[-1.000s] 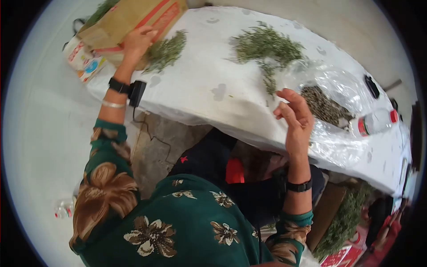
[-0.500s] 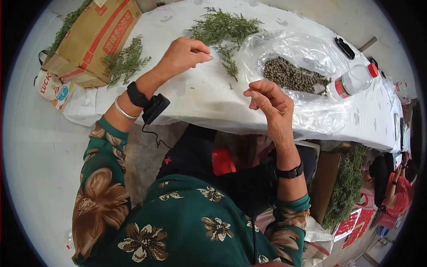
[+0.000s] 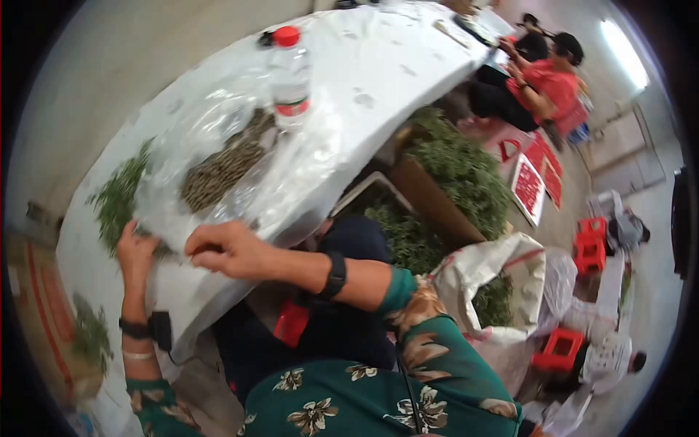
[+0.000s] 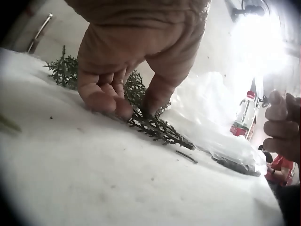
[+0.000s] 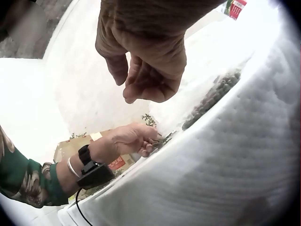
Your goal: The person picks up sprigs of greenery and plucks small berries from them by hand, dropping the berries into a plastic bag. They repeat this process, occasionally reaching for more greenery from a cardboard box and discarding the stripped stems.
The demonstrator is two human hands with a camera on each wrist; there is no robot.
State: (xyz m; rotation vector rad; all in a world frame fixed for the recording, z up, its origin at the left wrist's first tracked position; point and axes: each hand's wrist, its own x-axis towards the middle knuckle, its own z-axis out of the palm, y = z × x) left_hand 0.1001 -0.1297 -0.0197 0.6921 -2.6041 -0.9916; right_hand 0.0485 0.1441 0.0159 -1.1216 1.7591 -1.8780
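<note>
Left grip (image 4: pixel 138 52): curled round green sprig (image 4: pixel 160 130), earlier apart | right grip (image 5: pixel 148 56): loosely curled, empty

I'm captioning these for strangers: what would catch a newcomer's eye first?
Probably the red-capped bottle, standing on the white table beside a heap of small brown grains on clear plastic. At the head view's upper right, a person in a red top also draws the eye. In the left wrist view, the left grip seems to pinch a green sprig.
</note>
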